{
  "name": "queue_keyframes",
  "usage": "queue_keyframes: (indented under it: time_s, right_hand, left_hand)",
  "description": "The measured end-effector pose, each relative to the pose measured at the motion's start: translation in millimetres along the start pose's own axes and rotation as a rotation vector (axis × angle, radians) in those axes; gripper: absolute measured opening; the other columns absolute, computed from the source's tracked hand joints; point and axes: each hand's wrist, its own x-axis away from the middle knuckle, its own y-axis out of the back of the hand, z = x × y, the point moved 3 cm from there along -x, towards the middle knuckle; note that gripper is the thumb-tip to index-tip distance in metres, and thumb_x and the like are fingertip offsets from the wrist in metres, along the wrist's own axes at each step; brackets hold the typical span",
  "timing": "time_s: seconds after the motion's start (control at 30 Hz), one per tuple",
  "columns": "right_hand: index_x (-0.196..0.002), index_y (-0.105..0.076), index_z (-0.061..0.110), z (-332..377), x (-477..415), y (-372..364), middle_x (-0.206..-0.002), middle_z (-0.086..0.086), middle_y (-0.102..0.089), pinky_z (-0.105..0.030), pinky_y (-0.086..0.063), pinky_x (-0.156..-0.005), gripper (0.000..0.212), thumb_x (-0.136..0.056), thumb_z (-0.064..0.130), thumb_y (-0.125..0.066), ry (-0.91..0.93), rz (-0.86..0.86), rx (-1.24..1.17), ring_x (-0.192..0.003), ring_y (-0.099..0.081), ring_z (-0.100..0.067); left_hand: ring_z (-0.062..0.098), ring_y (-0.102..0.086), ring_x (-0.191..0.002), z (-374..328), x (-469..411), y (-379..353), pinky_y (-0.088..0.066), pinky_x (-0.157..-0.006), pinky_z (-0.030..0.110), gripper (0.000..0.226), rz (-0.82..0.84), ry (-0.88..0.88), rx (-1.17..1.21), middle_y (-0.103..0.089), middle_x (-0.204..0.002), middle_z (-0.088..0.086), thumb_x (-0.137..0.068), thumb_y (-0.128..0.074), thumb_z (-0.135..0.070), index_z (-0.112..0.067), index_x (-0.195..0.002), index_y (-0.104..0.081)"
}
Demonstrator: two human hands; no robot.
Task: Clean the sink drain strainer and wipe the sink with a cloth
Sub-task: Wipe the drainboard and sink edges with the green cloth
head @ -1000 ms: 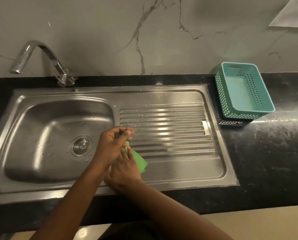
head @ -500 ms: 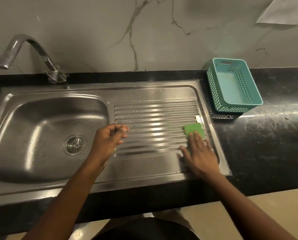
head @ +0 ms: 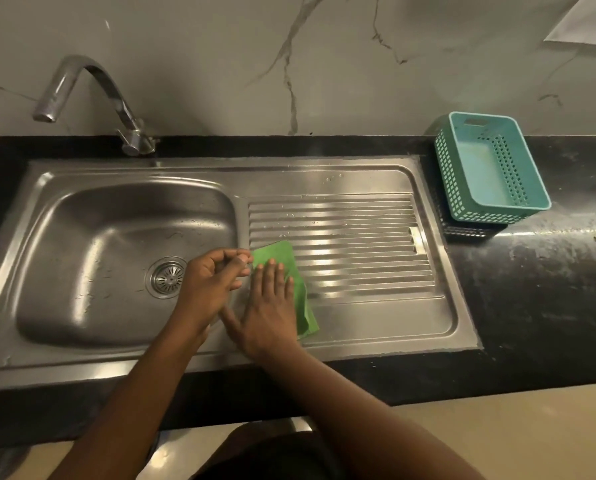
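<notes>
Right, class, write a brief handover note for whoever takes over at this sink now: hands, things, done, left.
Right hand presses flat on the green cloth at the left end of the drainboard. Left hand hovers beside it, curled; whether it pinches anything is unclear. Strainer sits in place in the basin; cleaned or not, cannot tell. Left: wipe the droplets off the far ribs, then the basin.
</notes>
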Motion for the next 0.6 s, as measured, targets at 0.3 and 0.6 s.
queue_keyframes:
  time_s: [0.3,0.6]
  right_hand:
    - [-0.167,-0.015,0.025,-137.7,19.5,58.3,-0.175,0.001,-0.013,-0.036,-0.007,-0.131,0.080,-0.103,0.073,-0.021,0.116,-0.065,0.237,-0.161,-0.012,-0.014]
    - [-0.122,-0.059,0.012,-173.7,19.5,99.1,-0.123,-0.012,-0.060,-0.044,-0.042,-0.108,0.085,-0.098,0.081,-0.015,-0.316,-0.307,0.220,-0.115,-0.051,-0.028]
  left_hand:
    - [0.021,-0.077,-0.098,5.7,-11.0,-8.7,-0.058,-0.091,0.039,0.013,0.073,-0.021,-0.028,-0.083,-0.105,0.004,-0.101,-0.066,-0.016,-0.016,-0.105,-0.079]
    - [0.022,-0.078,-0.102,13.9,-11.4,-1.1,-0.060,-0.091,0.037,0.014,0.086,-0.024,-0.006,-0.083,-0.106,0.000,-0.101,-0.066,-0.018,-0.020,-0.106,-0.079]
